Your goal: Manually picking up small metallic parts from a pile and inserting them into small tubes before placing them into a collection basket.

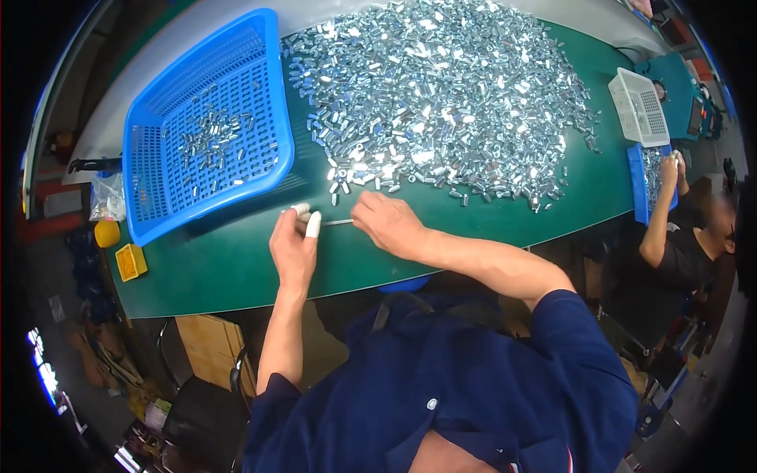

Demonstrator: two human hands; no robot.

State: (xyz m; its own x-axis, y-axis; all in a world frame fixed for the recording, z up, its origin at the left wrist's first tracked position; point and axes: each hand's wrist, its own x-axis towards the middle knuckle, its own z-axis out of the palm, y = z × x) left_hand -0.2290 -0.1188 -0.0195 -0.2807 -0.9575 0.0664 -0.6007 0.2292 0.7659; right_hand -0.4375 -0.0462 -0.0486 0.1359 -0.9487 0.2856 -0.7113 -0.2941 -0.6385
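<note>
My left hand [293, 251], with white finger cots on some of its fingertips, is above the green tabletop near the blue basket. Its fingers are curled together, and whatever they may hold is too small to make out. Just to its right, my right hand [392, 227] is closed around one end of a thin, pale metal rod [340, 222]. The rod's free end points toward my left fingertips. Beyond both hands spreads a large pile of small, shiny metal cylinders [441, 94], a few lying close to my right knuckles.
A tilted blue perforated basket [288, 118] at the left holds some metal cylinders. Small yellow containers [131, 262] sit at the table's left end. At the far right are a white basket [640, 106] and a blue bin [640, 185], where another person [686, 244] works.
</note>
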